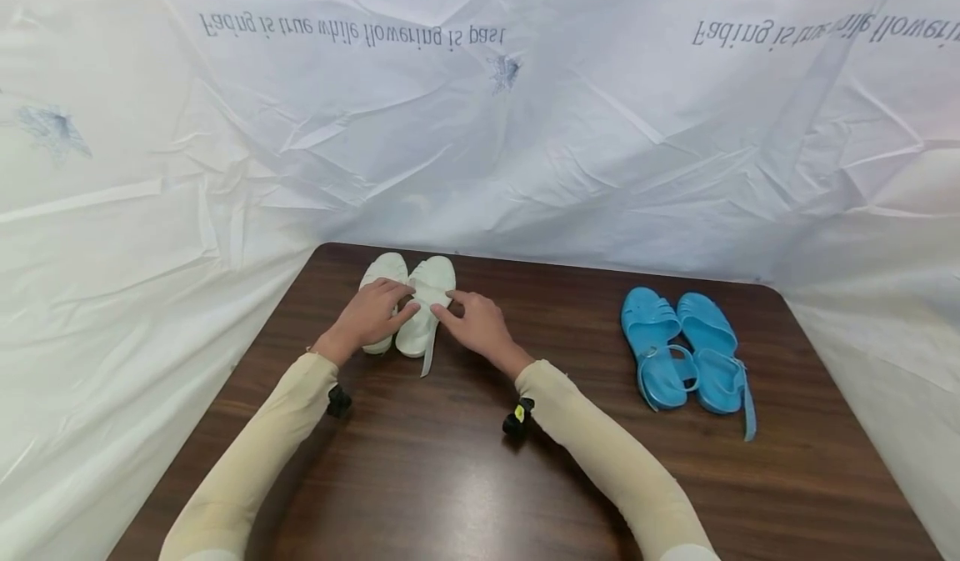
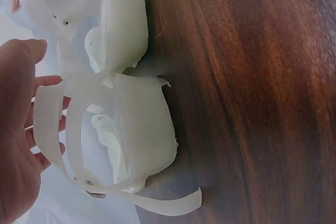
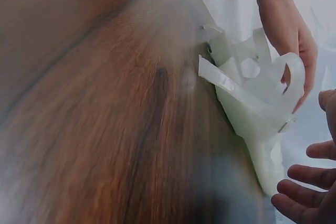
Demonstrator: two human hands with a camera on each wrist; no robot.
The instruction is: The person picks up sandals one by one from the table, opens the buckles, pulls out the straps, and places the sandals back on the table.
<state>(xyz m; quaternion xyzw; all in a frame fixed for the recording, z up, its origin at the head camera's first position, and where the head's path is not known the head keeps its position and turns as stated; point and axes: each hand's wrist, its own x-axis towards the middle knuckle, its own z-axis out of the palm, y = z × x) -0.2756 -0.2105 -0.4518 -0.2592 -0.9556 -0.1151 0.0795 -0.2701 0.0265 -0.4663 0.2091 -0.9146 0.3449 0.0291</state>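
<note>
Two white sandals stand side by side at the back left of the table, the left sandal [image 1: 388,266] and the right sandal [image 1: 437,272], toes away from me. Over the left one's strap area is my left hand [image 1: 371,313], thumb spread from the fingers, gripping nothing. My right hand [image 1: 482,324] is beside the right sandal, fingers loosely spread; the right wrist view shows its fingers [image 3: 310,182] apart from the sandal. In the left wrist view, upright ankle straps [image 2: 47,124] stand between thumb and fingers, not pinched. A loose strap end [image 1: 429,354] trails toward me.
A pair of blue sandals, the left blue one [image 1: 649,315] and the right blue one [image 1: 707,323], lies at the table's right. Printed white sheeting [image 1: 450,144] hangs behind the dark wooden table [image 1: 420,461] and along its sides.
</note>
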